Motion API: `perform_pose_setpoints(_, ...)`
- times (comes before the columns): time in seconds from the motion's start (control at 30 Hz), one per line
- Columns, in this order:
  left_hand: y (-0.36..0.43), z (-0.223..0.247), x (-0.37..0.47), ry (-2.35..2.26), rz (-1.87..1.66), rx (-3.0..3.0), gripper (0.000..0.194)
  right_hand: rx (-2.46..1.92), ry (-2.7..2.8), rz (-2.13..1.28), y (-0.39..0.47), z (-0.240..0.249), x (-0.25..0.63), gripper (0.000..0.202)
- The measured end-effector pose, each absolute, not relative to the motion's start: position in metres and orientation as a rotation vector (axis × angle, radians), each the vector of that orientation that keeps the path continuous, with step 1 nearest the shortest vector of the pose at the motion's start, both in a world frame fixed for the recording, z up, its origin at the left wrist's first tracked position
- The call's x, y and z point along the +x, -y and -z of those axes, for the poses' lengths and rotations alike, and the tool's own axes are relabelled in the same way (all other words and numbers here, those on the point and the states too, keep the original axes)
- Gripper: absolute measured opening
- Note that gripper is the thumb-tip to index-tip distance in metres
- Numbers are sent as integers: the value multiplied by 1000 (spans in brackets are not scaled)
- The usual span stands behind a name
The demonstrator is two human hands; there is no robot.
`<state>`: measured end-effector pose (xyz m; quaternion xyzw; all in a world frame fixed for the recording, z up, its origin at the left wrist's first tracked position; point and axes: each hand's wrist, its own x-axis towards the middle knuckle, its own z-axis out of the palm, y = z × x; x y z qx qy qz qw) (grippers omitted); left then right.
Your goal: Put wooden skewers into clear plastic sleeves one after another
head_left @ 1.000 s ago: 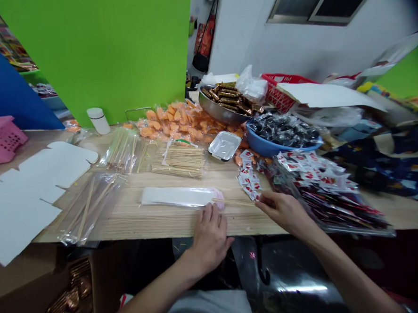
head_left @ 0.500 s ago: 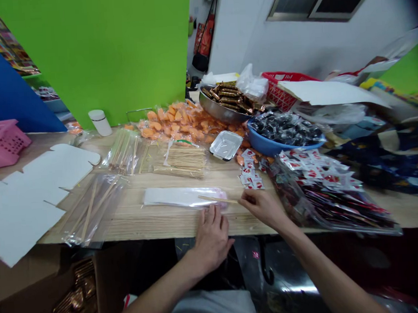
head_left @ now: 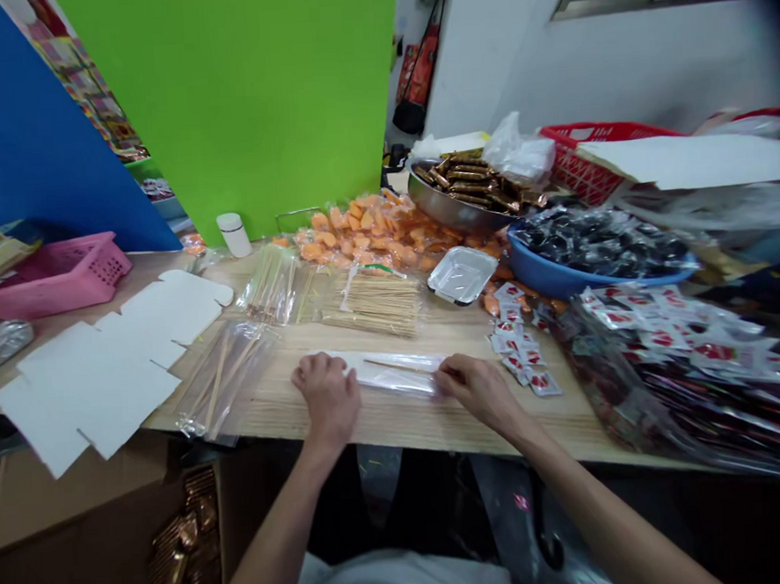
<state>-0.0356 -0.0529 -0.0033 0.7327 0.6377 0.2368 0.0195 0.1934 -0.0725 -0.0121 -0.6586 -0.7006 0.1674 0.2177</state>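
Right hand: the right hand (head_left: 475, 391) is at the right end of the clear sleeve (head_left: 395, 381), thumb and fingers pinching the thin stick (head_left: 398, 365); whether film is caught too cannot be told
Left hand: the left hand (head_left: 328, 393) rests at the sleeve's left end, fingers bent and fingertips down; whether they grip the film cannot be told
Thin stick: lies lengthwise along the sleeve, its right end at the right fingertips; inside or on top cannot be told
Clear sleeve: flat on the wooden table (head_left: 385, 424), near the front edge, between the two hands
Stick stock: the bundle of sticks (head_left: 381, 303) lies just behind the sleeve; the front stick bag (head_left: 227, 381) lies left of the left hand
Foil tray: the foil tray (head_left: 463, 276) stands behind the right hand, to the right of the bundle
Sachets: the loose white and red sachets (head_left: 522, 346) lie just beside the right hand, to its right
Basin: the blue basin (head_left: 548, 280), filled with dark wrapped pieces (head_left: 602, 244), stands behind the sachets
Steel bowl: the steel bowl (head_left: 447, 209) holds gold-wrapped sticks (head_left: 472, 181), behind the foil tray
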Motion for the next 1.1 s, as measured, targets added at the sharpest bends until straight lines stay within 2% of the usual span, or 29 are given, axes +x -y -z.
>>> perform_pose_setpoints(0.23, 26, 7, -47, -2049, -509, 2176, 13, -1828, 1926, -432, 71, 7, 190, 23)
perform_pose_setpoints(0.47, 25, 12, -46, -2056, -631, 2036, 14, -1842, 1923, -340, 75, -6, 214, 24)
perform_pose_setpoints(0.63, 24, 9, -47, -2029, -574, 2073, 13, -1853, 1751, -387, 87, -23, 239, 26)
perform_pose_setpoints(0.73, 32, -12, -42, -2013, -780, 2116, 12, -1812, 1779, -429, 93, -35, 238, 28)
perform_pose_setpoints(0.83, 47, -44, -33, -1712, -1024, 2348, 23, -1743, 1926, -466, 97, -44, 220, 27)
perform_pose_setpoints(0.97, 64, -67, -20, -974, -564, 2596, 19, -1619, 2130, -461, 103, -52, 188, 28)
perform_pose_setpoints(1.03, 69, -63, -18, -900, -395, 2488, 24, -1573, 2167, -477, 104, -55, 181, 26)
perform_pose_setpoints(1.1, 74, -53, -19, -944, -404, 2355, 26, -1561, 2086, -495, 103, -56, 181, 25)
